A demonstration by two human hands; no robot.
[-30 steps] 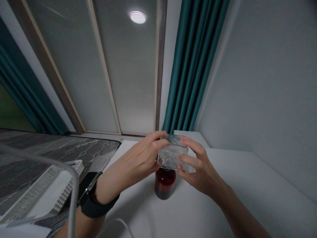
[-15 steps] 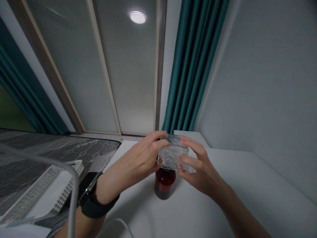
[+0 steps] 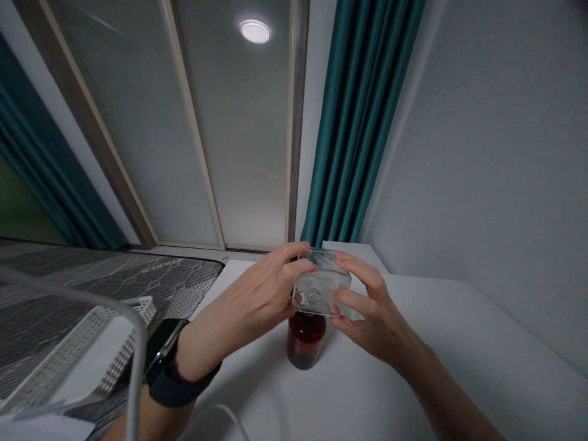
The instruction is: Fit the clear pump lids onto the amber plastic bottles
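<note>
Between my two hands is a clear plastic box (image 3: 324, 286), see-through, with a small round mark on its face. My left hand (image 3: 280, 278) grips its left side, fingers bent over the upper edge. The right side is pinched by the fingers and thumb of my right hand (image 3: 362, 300). Just below and behind the box, a dark red-brown bottle (image 3: 306, 343) stands upright on the white table (image 3: 349, 392). The bottle's top is hidden by the box and my left fingers. I cannot tell whether box and bottle touch.
A white perforated basket (image 3: 50, 373) lies at the lower left, over a grey patterned rug (image 3: 114, 269). A grey curved tube (image 3: 138, 367) crosses in front of it. A white cable (image 3: 229, 413) lies near the table's front. Beyond are sliding doors (image 3: 243, 153), a teal curtain (image 3: 362, 122) and a wall.
Almost nothing differs. The box and my right hand have shifted very slightly to the right; the bottle has stayed in place.
</note>
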